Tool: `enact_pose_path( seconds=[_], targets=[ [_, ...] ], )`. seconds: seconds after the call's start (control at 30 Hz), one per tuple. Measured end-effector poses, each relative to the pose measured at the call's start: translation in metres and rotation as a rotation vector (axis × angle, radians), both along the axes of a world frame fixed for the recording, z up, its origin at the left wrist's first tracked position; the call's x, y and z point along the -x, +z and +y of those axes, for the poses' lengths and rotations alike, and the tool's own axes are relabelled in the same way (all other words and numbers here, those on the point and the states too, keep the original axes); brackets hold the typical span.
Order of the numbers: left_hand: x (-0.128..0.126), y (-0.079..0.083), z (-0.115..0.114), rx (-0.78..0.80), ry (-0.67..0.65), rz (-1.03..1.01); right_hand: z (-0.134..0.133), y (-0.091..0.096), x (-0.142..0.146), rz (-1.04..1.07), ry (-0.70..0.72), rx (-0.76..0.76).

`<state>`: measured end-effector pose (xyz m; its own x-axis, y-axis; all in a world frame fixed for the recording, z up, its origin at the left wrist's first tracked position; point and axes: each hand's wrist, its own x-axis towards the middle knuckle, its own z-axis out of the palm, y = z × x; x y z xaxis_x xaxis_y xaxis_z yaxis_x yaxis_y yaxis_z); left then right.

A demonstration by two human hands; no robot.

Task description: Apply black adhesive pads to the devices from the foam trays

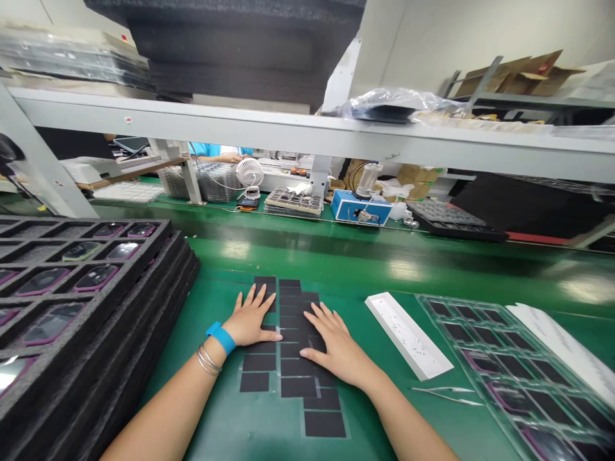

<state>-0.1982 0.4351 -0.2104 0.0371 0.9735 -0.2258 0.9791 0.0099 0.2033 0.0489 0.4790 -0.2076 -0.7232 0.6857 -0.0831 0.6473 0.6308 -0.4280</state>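
Several rows of black rectangular pieces on clear film lie flat on the green mat in front of me. My left hand rests palm down across the left column, fingers spread, with a blue wristband and silver bangles on that arm. Over the right column lies my right hand, flat with its fingers apart. Neither hand grips anything. Parts of the black pieces are hidden beneath both hands.
Stacked black foam trays with purple-framed pieces stand at left. To the right are a white box holding small bits, tweezers and a clear plastic tray. A fan and blue device stand behind; a co-worker's arms show beyond.
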Motion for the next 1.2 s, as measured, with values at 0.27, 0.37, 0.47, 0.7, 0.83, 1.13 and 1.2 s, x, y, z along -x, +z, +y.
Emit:
enact_pose_path(
  seconds=[0.27,0.37,0.47,0.7,0.83,1.13,1.2],
  targets=[
    [0.0,-0.0011,-0.0001,0.001,-0.004,0.011,-0.0006,0.001,-0.0006,-0.072,0.028,0.037],
    [-0.0003,-0.0011,-0.0004,-0.002,-0.005,0.013,-0.0006,0.0013,-0.0007,-0.064,0.022,0.038],
    [-0.0007,-0.0006,-0.0005,-0.001,0.0,0.01,-0.0012,0.0028,-0.0009,-0.062,0.023,0.052],
    [0.0009,-0.0031,0.0005,-0.009,-0.005,0.011,-0.0029,0.0057,-0.0006,-0.049,0.024,0.054],
    [0.0012,-0.004,0.0006,-0.013,-0.007,0.012,-0.0014,0.003,-0.0009,-0.05,0.004,0.021],
    [0.0005,-0.0038,0.0012,-0.003,-0.005,0.01,0.005,-0.0033,-0.0018,-0.118,-0.201,-0.074],
    [0.001,-0.0042,0.0011,-0.012,-0.009,0.004,0.0069,-0.0036,-0.0021,-0.145,-0.252,-0.086]
  ],
)
